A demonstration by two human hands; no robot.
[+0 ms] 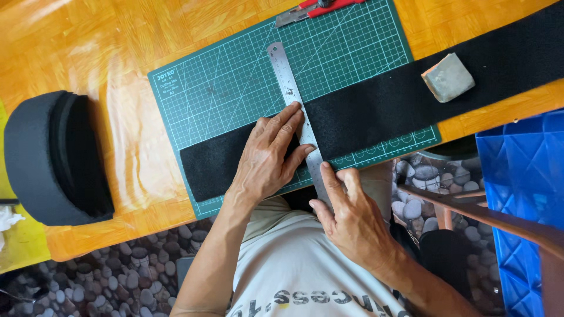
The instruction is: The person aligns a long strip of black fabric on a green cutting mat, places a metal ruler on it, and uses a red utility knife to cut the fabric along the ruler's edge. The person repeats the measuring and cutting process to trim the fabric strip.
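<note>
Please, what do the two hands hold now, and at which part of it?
Both press the steel ruler flat across the black strip: the left hand at its middle, the right hand at its near end. Nothing is lifted.

A glossy orange wood-grain worktop [106,35] carries a dark green mat [235,76] printed with a fine pale grid and diagonal lines. A plain black strip [376,105] lies across the mat toward the worktop's right edge. On it sit a silver steel ruler [285,73] with dark markings and a grey-green block [447,77]. A red and grey knife [311,8] lies at the far edge. A black roll [53,158] sits near the left edge. Beyond the near edge: a grey pebble-patterned floor [129,270], a bright blue crate [523,170], and a white shirt [294,270] with dark and yellow print.
</note>
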